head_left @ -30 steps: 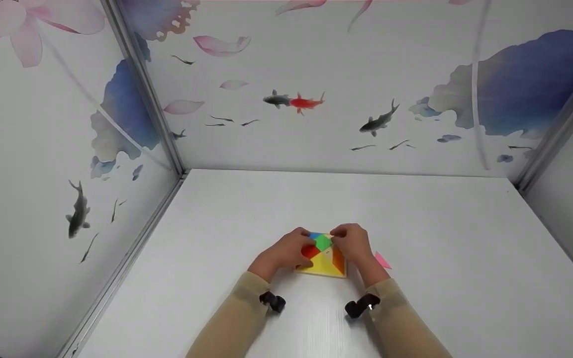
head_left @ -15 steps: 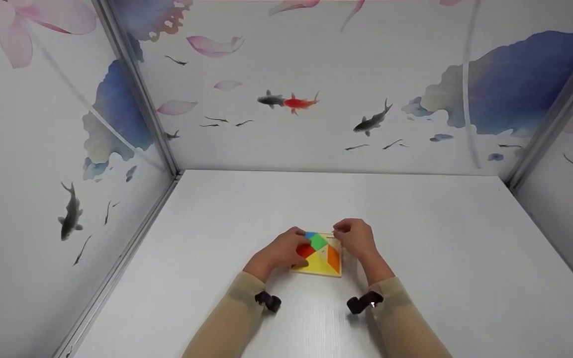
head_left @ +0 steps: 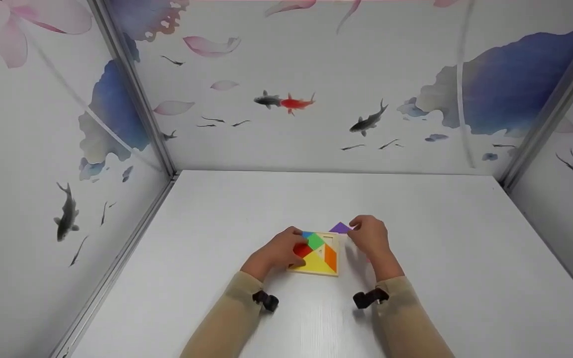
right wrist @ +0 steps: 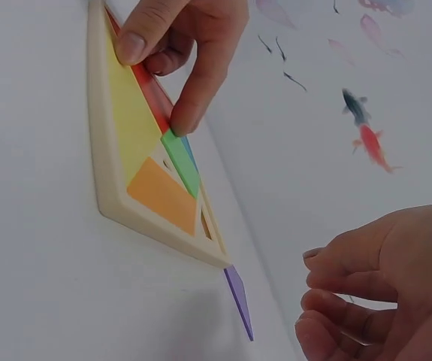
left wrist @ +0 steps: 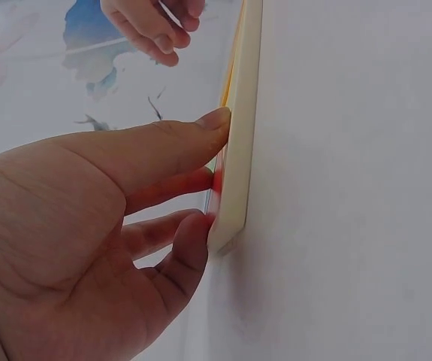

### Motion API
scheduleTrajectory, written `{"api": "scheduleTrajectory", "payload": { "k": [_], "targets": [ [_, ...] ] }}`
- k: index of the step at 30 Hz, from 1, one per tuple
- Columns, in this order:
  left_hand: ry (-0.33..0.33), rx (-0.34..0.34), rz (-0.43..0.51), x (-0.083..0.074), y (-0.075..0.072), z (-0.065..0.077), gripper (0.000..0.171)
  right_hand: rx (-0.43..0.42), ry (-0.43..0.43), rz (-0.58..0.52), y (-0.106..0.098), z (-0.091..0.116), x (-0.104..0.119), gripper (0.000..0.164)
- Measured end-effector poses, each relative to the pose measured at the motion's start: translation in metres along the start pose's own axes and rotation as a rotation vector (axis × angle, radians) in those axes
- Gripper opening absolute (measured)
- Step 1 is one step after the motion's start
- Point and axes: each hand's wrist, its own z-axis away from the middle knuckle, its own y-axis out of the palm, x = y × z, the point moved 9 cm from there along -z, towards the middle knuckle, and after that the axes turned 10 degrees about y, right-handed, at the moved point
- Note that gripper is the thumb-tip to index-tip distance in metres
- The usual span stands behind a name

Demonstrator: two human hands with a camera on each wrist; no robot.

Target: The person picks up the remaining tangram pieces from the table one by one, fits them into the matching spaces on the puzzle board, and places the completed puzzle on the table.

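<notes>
A square wooden tangram tray (head_left: 316,273) lies on the table with yellow, red, green, blue and orange pieces in it. My left hand (head_left: 277,248) holds its left side. In the right wrist view the thumb presses on the yellow piece (right wrist: 129,128) and a fingertip touches the green piece (right wrist: 182,159). An unfilled slot shows at the tray's upper right corner. Just beyond that corner lies a purple piece (head_left: 341,228). My right hand (head_left: 370,237) hovers beside it, fingers loosely curled and holding nothing; the right wrist view shows it apart from the purple piece (right wrist: 238,301).
A sliver of a pink piece (head_left: 367,260) shows beside my right wrist, mostly hidden by it. The white table (head_left: 246,209) meets printed panels at the back and sides. Black camera mounts (head_left: 266,301) sit on both wrists.
My right hand has moved right, away from the tray's upper right corner, leaving the slot and the purple piece in view. The left hand keeps its place on the tray. The head view has shifted slightly.
</notes>
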Motion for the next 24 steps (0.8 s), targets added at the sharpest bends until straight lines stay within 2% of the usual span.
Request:
{"api": "scheduleTrajectory", "payload": {
  "k": [7, 14, 24],
  "targets": [
    [0.0, 0.002, 0.002, 0.001, 0.0, 0.001, 0.052, 0.043, -0.007, 0.056, -0.009, -0.006, -0.012, 0.028],
    [0.004, -0.001, 0.003, 0.002, -0.001, 0.0, 0.052, 0.169, 0.075, 0.06, -0.008, -0.011, -0.03, 0.034],
    [0.019, 0.008, -0.018, -0.001, -0.001, 0.0, 0.051, 0.291, 0.14, 0.178, -0.006, -0.01, -0.049, 0.033]
  ]
}}
